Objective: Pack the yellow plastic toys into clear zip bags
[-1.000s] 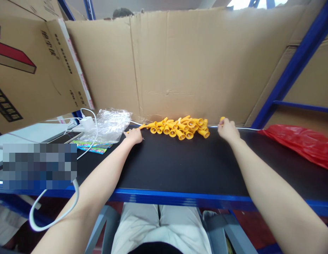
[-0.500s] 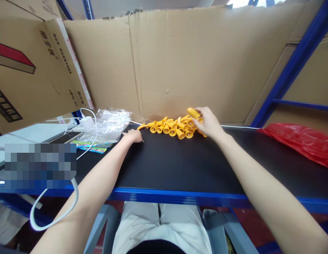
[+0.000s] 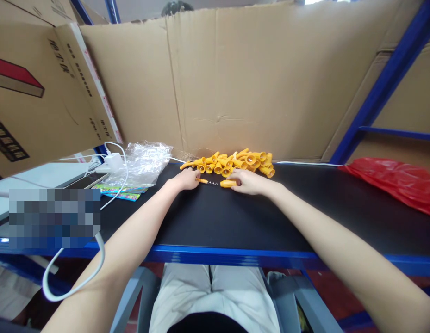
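A heap of yellow plastic cone-shaped parts lies at the back of the black table top, against a cardboard wall. My right hand holds one yellow part flat on the table just in front of the heap. My left hand pinches a small yellow ribbed piece. A thin metal spring shows between the two pieces. Both hands rest on the table, close together.
A crumpled clear plastic bag, a white charger with its cable and colourful packets lie at the left. A red plastic bag lies at the right. Cardboard closes the back; a blue shelf post rises right.
My right hand took a yellow part from the heap and brought it down to the table in front. My left hand moved right to meet it with the small ribbed piece.
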`<action>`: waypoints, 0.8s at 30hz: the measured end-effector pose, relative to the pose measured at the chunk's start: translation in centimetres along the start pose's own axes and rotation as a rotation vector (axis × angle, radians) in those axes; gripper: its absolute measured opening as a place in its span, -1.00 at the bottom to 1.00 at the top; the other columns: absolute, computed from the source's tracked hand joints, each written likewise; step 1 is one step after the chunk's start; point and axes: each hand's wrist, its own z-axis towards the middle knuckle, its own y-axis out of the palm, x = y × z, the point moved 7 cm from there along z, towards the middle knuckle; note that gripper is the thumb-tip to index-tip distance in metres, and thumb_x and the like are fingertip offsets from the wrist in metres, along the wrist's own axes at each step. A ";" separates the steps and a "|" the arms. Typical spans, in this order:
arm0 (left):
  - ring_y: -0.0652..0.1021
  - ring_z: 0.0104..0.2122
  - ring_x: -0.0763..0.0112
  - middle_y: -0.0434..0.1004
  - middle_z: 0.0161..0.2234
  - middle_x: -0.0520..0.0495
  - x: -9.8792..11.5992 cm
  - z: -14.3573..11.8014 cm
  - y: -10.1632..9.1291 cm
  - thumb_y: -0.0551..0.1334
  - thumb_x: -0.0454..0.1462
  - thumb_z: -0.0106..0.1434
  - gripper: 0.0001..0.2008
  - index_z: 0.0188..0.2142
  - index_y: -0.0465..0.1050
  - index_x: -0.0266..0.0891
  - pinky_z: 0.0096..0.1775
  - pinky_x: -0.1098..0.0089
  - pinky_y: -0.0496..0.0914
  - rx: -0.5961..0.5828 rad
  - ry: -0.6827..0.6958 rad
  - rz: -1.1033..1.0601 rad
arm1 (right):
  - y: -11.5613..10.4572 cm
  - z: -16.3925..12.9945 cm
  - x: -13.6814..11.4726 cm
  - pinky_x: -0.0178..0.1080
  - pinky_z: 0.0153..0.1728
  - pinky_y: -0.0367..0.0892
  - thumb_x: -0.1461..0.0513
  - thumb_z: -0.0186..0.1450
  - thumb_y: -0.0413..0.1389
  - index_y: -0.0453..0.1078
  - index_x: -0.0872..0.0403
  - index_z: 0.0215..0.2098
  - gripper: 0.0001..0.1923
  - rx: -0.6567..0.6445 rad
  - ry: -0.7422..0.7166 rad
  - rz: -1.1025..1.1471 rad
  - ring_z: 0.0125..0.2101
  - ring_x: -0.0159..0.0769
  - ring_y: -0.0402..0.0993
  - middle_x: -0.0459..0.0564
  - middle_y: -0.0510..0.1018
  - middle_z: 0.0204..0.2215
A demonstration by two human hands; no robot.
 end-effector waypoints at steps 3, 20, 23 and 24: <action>0.45 -0.26 0.17 0.40 -0.31 -0.20 0.5 0.0 -0.1 0.04 -0.28 0.11 -0.73 -0.20 0.39 -0.23 -0.22 0.28 0.30 0.017 0.037 0.002 | 0.4 0.1 -0.2 -0.29 -0.32 0.24 0.24 0.17 0.03 0.41 0.14 -0.19 -0.73 0.008 0.001 0.018 -0.33 -0.27 0.34 0.06 0.43 -0.30; 0.39 -0.54 0.47 0.37 -0.58 0.09 2.7 -0.7 -1.2 0.22 -0.24 -0.05 -0.80 -0.37 0.38 -0.23 -0.50 0.49 0.19 0.082 0.077 -0.425 | 0.5 0.1 0.7 -0.15 -0.15 0.27 0.17 0.25 -0.01 0.34 0.10 -0.02 -0.64 0.138 -0.035 -0.070 -0.16 -0.15 0.36 0.13 0.41 -0.14; 0.38 -0.57 0.49 0.34 -0.60 0.11 2.7 -0.6 -1.5 0.21 -0.26 -0.05 -0.82 -0.39 0.36 -0.24 -0.51 0.49 0.20 0.127 0.070 -0.504 | 0.3 0.0 0.6 -0.13 -0.14 0.28 0.16 0.25 -0.01 0.33 0.08 0.00 -0.63 0.142 -0.028 -0.083 -0.17 -0.14 0.37 0.11 0.41 -0.12; 0.38 -0.57 0.49 0.34 -0.60 0.11 2.8 -0.6 -1.6 0.20 -0.26 -0.04 -0.83 -0.40 0.35 -0.24 -0.51 0.49 0.21 0.146 0.073 -0.515 | 0.3 0.0 0.6 -0.13 -0.14 0.28 0.16 0.25 -0.01 0.34 0.08 0.00 -0.63 0.144 -0.032 -0.083 -0.17 -0.14 0.37 0.11 0.41 -0.12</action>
